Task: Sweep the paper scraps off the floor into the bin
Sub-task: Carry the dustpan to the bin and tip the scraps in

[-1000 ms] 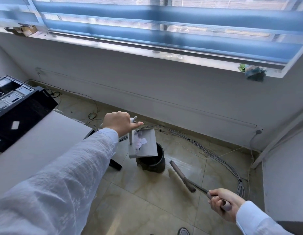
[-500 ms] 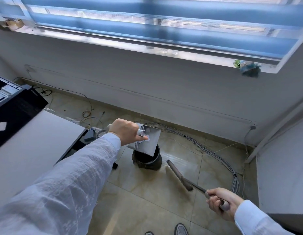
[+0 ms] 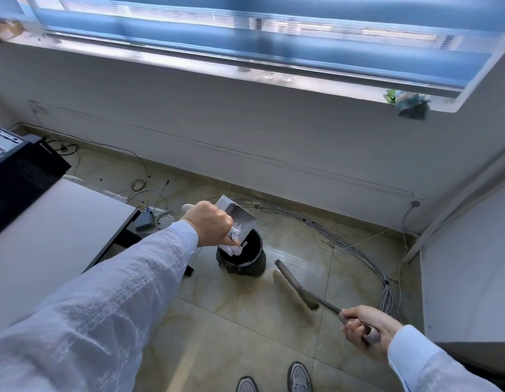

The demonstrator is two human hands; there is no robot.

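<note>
My left hand grips the white handle of a grey dustpan, which is tipped steeply over a small black bin on the tiled floor. White paper scraps lie at the pan's lower lip and inside the bin's mouth. My right hand holds the handle of a hand broom, whose bristle head rests on the floor just right of the bin.
A grey desk with a black computer case stands at the left. A bundle of cables curves along the floor by the wall to the right. My shoes show at the bottom edge.
My left hand has lowered and tilted the dustpan further over the bin, and the scraps have slid from the pan down into the bin. The broom hand has barely moved.
</note>
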